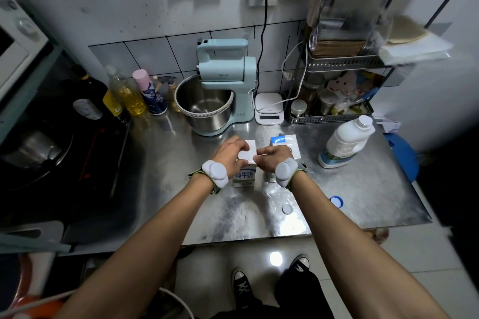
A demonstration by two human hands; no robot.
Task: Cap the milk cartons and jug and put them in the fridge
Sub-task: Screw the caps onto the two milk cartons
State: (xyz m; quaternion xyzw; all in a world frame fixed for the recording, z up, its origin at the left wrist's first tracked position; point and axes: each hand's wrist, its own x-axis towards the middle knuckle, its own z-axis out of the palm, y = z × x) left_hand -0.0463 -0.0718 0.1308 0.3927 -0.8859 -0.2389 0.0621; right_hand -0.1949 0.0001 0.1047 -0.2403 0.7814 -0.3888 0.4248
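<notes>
Head view: left hand (230, 154) and right hand (272, 160) grip the front carton (243, 176); second carton (283, 141) just behind, jug (344, 142) rightward.

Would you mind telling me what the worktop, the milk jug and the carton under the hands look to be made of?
The worktop looks like stainless steel, brushed and scuffed: it throws back blurred glare. The milk jug seems smooth opaque white plastic, moulded with rounded shoulders. The carton appears to be coated printed paperboard, by its sharp folded edges.
</notes>
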